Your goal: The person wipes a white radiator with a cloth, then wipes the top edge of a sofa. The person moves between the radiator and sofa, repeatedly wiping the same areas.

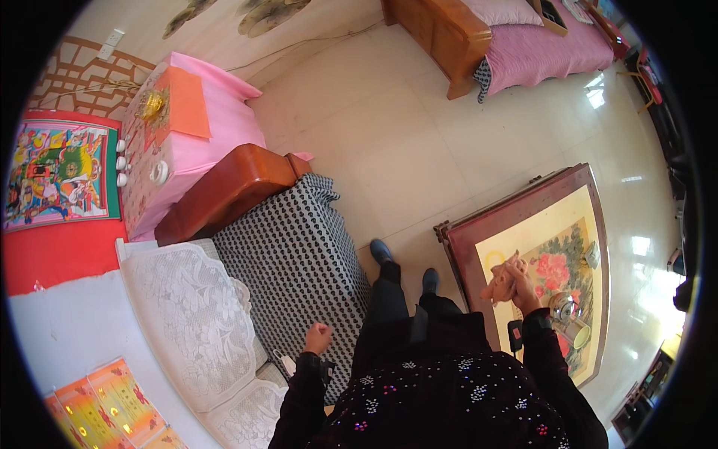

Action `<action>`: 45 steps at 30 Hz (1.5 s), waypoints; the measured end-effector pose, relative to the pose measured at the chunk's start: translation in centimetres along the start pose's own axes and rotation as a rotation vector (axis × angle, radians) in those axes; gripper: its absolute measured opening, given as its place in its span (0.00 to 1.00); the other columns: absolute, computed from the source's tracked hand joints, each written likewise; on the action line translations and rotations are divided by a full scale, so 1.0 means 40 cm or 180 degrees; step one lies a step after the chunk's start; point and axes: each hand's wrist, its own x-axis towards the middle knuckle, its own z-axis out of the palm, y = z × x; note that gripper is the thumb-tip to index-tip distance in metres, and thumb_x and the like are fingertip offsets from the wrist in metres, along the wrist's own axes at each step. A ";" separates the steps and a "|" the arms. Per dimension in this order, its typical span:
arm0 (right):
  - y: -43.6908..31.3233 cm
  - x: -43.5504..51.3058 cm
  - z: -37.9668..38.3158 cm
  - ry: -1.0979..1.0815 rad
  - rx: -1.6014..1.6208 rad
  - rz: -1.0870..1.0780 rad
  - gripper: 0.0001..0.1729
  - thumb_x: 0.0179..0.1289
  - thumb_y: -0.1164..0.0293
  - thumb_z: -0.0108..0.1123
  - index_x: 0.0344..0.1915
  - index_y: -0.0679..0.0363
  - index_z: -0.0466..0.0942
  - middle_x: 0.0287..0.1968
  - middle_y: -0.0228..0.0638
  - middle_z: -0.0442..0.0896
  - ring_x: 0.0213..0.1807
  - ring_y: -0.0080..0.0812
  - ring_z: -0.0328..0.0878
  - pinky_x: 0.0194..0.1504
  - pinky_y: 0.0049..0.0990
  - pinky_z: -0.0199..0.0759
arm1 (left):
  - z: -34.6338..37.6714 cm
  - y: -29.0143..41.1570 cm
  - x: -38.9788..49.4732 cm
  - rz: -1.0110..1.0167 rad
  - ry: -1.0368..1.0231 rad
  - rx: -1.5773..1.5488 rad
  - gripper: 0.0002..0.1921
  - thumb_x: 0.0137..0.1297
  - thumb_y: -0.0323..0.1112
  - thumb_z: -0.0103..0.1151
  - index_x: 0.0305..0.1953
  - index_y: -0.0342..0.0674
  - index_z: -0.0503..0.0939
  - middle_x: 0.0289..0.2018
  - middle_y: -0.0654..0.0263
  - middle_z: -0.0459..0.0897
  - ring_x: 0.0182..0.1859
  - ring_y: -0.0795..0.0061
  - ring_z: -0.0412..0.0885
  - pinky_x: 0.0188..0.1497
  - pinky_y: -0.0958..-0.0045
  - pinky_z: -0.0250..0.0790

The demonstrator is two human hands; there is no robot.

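Note:
My right hand [526, 291] grips a crumpled peach-coloured cloth [504, 279], holding it above a low table with a painted flower top [482, 247]. Folds of the cloth stick out past the fingers. My left hand [318, 338] hangs over the sofa seat, which has a black-and-grey patterned cover [291, 241]. Its fingers are curled in and nothing shows in them. Close to the left wrist lies a small white object with a loop [287, 362], partly hidden by the sleeve.
On the low table stand a glass jar [564, 306], a green-rimmed cup [581, 335] and a small pale container [592, 255]. A wooden sofa arm [235, 182] rises at the left, beside a pink-covered table [233, 123]. A wooden-framed bed or couch [437, 39] stands at the back.

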 end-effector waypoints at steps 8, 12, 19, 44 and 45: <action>-0.052 0.055 0.238 0.0046 -0.0639 0.0577 0.15 0.68 0.67 0.62 0.47 0.67 0.78 0.41 0.39 0.85 0.42 0.33 0.83 0.48 0.31 0.78 | -0.118 0.174 0.206 0.0129 0.0203 -0.0453 0.22 0.71 0.49 0.62 0.52 0.35 0.75 0.46 0.57 0.82 0.47 0.65 0.81 0.51 0.62 0.73; -0.144 0.298 0.616 -0.0631 -0.1762 0.0309 0.18 0.62 0.74 0.68 0.51 0.63 0.78 0.45 0.35 0.85 0.49 0.29 0.81 0.52 0.29 0.75 | -0.187 0.277 0.224 0.0369 0.0334 -0.1118 0.26 0.71 0.50 0.62 0.57 0.34 0.73 0.51 0.56 0.81 0.52 0.65 0.81 0.53 0.64 0.74; -0.023 0.407 1.383 -0.3297 -0.3746 0.0079 0.28 0.63 0.62 0.70 0.57 0.64 0.71 0.46 0.36 0.83 0.46 0.26 0.81 0.48 0.28 0.77 | -0.249 0.381 0.194 0.0722 0.0071 -0.4634 0.29 0.76 0.54 0.52 0.67 0.39 0.66 0.63 0.57 0.73 0.61 0.66 0.76 0.58 0.65 0.73; 1.024 1.011 2.106 -0.4780 -0.5825 -0.4813 0.47 0.70 0.41 0.51 0.74 0.65 0.58 0.79 0.51 0.54 0.80 0.55 0.45 0.78 0.48 0.42 | 0.346 0.467 0.398 -0.0709 0.2516 -0.8825 0.18 0.75 0.48 0.42 0.44 0.40 0.77 0.39 0.66 0.82 0.42 0.67 0.80 0.46 0.62 0.75; 0.999 1.049 2.120 -0.3612 -0.6202 -0.4774 0.47 0.71 0.40 0.48 0.75 0.65 0.57 0.79 0.52 0.53 0.80 0.56 0.45 0.78 0.50 0.42 | 0.338 0.469 0.399 -0.0712 0.2512 -0.9099 0.18 0.75 0.48 0.42 0.42 0.41 0.77 0.38 0.66 0.81 0.42 0.66 0.79 0.45 0.62 0.75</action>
